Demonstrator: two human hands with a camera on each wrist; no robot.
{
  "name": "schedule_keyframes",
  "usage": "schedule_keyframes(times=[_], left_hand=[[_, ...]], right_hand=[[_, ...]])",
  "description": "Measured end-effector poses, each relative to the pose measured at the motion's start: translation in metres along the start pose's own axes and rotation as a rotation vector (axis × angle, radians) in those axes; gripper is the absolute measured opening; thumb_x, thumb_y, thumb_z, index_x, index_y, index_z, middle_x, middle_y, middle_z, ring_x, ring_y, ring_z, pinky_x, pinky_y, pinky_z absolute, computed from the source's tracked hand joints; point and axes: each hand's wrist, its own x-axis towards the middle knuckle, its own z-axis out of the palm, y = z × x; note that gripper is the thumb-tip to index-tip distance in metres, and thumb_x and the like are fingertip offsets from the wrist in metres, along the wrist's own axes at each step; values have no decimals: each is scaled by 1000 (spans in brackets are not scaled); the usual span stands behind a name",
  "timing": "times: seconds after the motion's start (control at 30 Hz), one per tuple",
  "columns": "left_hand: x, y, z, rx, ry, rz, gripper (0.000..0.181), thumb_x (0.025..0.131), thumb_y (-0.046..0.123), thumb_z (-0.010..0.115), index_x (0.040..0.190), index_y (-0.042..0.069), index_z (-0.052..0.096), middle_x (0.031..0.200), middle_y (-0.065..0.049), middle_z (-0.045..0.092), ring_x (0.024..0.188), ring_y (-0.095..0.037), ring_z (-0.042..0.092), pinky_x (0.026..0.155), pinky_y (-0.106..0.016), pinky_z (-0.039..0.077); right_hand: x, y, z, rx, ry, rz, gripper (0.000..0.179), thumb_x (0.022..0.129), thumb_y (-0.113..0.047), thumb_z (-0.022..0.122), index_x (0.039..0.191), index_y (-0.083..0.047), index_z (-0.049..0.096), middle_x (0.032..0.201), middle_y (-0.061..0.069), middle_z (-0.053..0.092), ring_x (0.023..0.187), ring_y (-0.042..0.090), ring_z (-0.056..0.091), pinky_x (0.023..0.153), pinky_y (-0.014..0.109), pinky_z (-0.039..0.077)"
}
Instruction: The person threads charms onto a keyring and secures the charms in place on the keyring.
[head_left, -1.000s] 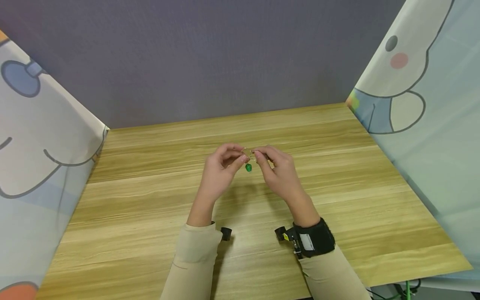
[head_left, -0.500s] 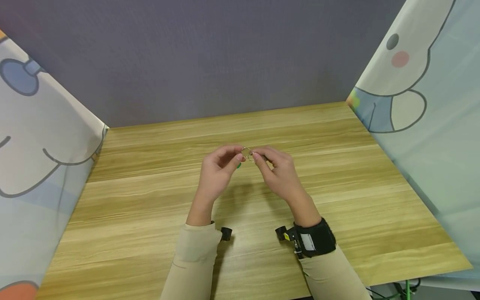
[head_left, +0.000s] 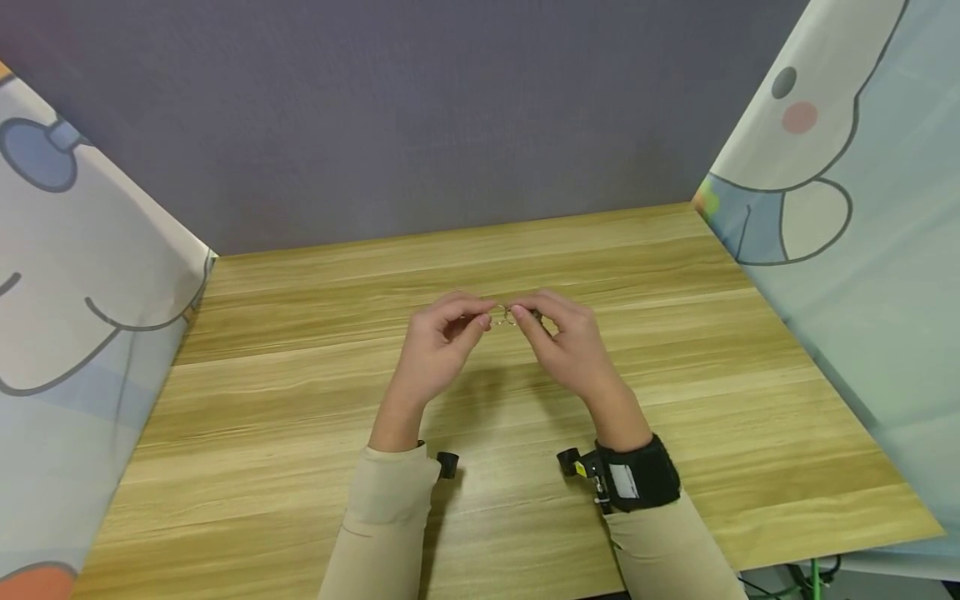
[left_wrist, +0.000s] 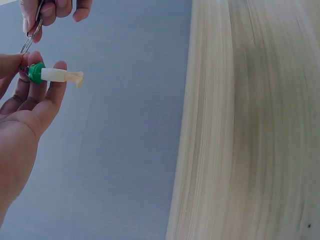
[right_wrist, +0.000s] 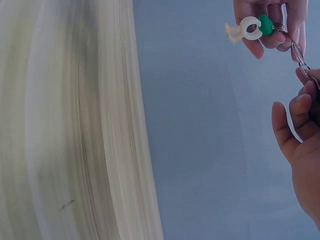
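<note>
Both hands meet above the table, fingertips a short gap apart. My left hand (head_left: 435, 346) pinches a keychain (left_wrist: 52, 75) by its ring end. Its green top, white middle and cream tip lie across the curled fingers in the left wrist view, while in the head view that hand hides it. Thin metal rings (head_left: 507, 316) span the gap between the hands. Thumb and forefinger of my right hand (head_left: 566, 346) pinch the other side of these rings. In the right wrist view, linked rings (right_wrist: 300, 57) run from the charm to the right fingertips. Something small and dark shows behind the right fingers.
The wood-grain table (head_left: 300, 417) extends under both arms. A grey panel (head_left: 450, 117) rises behind it, with cartoon-printed curtains (head_left: 795, 192) at the sides. Cables (head_left: 816, 577) hang past the front right edge. Each wrist carries a small black camera (head_left: 447, 465).
The green charm, hanging below the left fingertips a second ago, has gone out of sight behind the left hand. The right hand has shifted slightly right, and the rings now stretch between the hands.
</note>
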Motion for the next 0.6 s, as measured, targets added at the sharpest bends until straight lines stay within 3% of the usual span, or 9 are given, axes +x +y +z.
schedule_keyframes(times=[0.13, 0.4, 0.6], left_hand=[[0, 0, -1, 2, -7, -10, 21, 105, 3, 66, 122, -3, 77, 112, -21, 74, 96, -26, 70, 80, -22, 58], [3, 1, -3, -57, -18, -56, 21, 105, 6, 66, 122, -2, 76, 117, -20, 74, 98, -16, 70, 88, -24, 60], [3, 2, -3, -49, -28, -94, 22, 105, 8, 66, 124, -1, 74, 117, -21, 74, 100, -33, 70, 86, -24, 59]], right_hand=[[1, 0, -1, 18, -6, 26, 12, 100, 0, 70, 108, 2, 78, 97, 14, 78, 80, 20, 66, 73, 24, 52], [2, -5, -3, 101, -46, 138, 11, 97, 4, 73, 104, 1, 81, 95, 12, 79, 79, 13, 61, 70, 21, 48], [2, -4, -2, 117, -50, 200, 7, 97, 0, 75, 101, 0, 81, 93, 10, 78, 79, 8, 60, 69, 23, 48]])
